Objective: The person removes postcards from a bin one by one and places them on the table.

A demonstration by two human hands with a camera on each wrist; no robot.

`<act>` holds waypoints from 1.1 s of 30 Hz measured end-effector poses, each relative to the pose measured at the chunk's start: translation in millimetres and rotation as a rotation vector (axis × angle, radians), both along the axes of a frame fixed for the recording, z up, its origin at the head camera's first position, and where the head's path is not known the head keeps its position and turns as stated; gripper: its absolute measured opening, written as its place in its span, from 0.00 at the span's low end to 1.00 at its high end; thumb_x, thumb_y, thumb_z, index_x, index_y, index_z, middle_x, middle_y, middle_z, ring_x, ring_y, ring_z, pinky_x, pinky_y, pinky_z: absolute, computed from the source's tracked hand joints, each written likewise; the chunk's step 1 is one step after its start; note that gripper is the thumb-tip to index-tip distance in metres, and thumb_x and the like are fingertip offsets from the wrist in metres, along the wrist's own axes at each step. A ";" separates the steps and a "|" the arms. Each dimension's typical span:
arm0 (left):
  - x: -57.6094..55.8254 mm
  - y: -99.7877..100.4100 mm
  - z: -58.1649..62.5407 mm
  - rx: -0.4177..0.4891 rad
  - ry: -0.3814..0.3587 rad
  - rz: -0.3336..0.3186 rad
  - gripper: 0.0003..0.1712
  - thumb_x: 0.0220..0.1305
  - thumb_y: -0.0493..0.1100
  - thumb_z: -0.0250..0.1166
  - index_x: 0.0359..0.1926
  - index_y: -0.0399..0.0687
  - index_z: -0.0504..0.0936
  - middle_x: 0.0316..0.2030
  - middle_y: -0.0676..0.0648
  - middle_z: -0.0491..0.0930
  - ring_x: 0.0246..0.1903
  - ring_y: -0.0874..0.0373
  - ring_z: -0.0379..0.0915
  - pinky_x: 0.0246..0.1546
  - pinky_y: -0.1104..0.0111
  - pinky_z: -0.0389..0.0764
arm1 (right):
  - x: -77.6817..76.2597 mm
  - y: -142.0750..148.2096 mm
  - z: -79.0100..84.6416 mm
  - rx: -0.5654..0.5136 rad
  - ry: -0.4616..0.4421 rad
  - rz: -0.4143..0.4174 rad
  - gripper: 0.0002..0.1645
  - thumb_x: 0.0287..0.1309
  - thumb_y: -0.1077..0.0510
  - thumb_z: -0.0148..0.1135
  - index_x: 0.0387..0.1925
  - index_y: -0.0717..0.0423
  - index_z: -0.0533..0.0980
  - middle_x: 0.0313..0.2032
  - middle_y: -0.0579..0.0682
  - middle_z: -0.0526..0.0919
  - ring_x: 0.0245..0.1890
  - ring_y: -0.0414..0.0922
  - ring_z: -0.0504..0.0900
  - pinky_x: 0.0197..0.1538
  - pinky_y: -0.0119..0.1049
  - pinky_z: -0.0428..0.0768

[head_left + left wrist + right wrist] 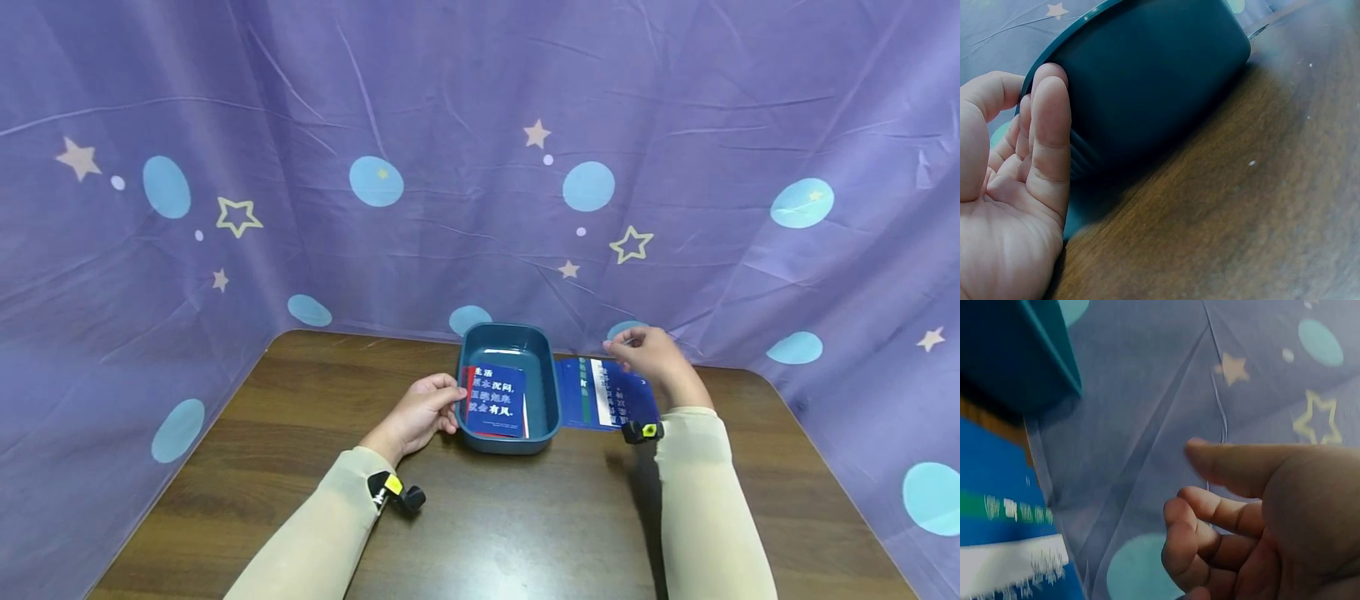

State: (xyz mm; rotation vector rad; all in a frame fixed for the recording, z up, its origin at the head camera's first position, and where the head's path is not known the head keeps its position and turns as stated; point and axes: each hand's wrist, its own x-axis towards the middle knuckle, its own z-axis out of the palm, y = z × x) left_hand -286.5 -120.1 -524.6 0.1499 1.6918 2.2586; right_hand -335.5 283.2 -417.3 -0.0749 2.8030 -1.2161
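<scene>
A dark teal plastic bin (pixel 512 336) stands on the table in the head view. My left hand (pixel 422 410) grips its left rim, thumb over the edge and fingers along the outer wall. In the left wrist view those fingers lie against the bin's ribbed side (pixel 1147 81). Inside the bin lies a small pile of cards (pixel 497 408), a blue one with white writing on top and red edges below. Right of the bin, blue printed cards (pixel 573 396) lie spread on the table. Above them hovers my right hand (pixel 654 354), fingers loosely bent, thumb apart, nothing between them.
The brown wooden table (pixel 480 517) ends at the back against a purple curtain (pixel 480 250) with stars and blue spots. The spread cards lie close to the bin's right wall, near the table's back edge.
</scene>
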 end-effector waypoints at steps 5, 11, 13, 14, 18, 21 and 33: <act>1.4 -1.6 0.7 -0.006 0.003 -0.001 0.06 0.73 0.35 0.64 0.36 0.45 0.77 0.19 0.51 0.80 0.15 0.62 0.77 0.15 0.75 0.82 | 4.3 -24.5 13.4 -0.001 0.043 0.058 0.30 0.73 0.36 0.63 0.51 0.60 0.80 0.29 0.53 0.86 0.35 0.53 0.83 0.42 0.44 0.77; 2.6 0.5 3.5 0.010 0.013 0.008 0.07 0.72 0.34 0.64 0.35 0.45 0.76 0.19 0.52 0.78 0.14 0.62 0.77 0.14 0.76 0.82 | 11.9 -63.8 25.5 0.004 0.104 0.151 0.27 0.74 0.40 0.64 0.54 0.60 0.79 0.30 0.54 0.87 0.30 0.51 0.85 0.36 0.42 0.82; 2.4 1.0 4.0 0.014 0.011 0.004 0.07 0.72 0.34 0.64 0.35 0.45 0.76 0.19 0.52 0.78 0.14 0.63 0.77 0.14 0.76 0.82 | 13.7 -79.6 25.6 -0.004 0.091 0.172 0.28 0.75 0.41 0.63 0.59 0.60 0.78 0.31 0.56 0.89 0.30 0.52 0.86 0.35 0.42 0.84; 2.2 1.1 3.9 0.017 0.009 0.005 0.07 0.72 0.33 0.63 0.35 0.45 0.76 0.19 0.52 0.78 0.14 0.62 0.77 0.14 0.76 0.82 | 14.4 -87.5 25.2 -0.010 0.079 0.180 0.30 0.75 0.41 0.63 0.61 0.61 0.76 0.32 0.57 0.90 0.30 0.53 0.87 0.34 0.42 0.84; 1.2 0.4 1.9 0.004 0.010 -0.003 0.07 0.72 0.34 0.64 0.34 0.45 0.77 0.19 0.52 0.79 0.14 0.62 0.77 0.14 0.75 0.82 | 14.6 -116.8 23.1 -0.001 -0.015 0.203 0.38 0.74 0.38 0.63 0.71 0.59 0.70 0.35 0.60 0.91 0.31 0.55 0.89 0.32 0.42 0.87; 1.6 0.3 0.2 -0.004 0.014 -0.005 0.07 0.72 0.35 0.65 0.34 0.45 0.77 0.19 0.51 0.78 0.14 0.62 0.77 0.14 0.75 0.82 | 11.0 -137.0 23.3 0.066 -0.063 0.235 0.42 0.72 0.35 0.64 0.73 0.58 0.68 0.36 0.60 0.91 0.31 0.52 0.90 0.33 0.43 0.89; 2.6 -0.2 2.0 0.002 0.018 -0.005 0.07 0.72 0.34 0.64 0.34 0.45 0.77 0.21 0.52 0.75 0.14 0.62 0.77 0.14 0.75 0.83 | -20.6 -194.3 16.5 0.407 -0.199 0.272 0.45 0.63 0.37 0.75 0.69 0.62 0.71 0.29 0.57 0.89 0.22 0.48 0.85 0.23 0.40 0.87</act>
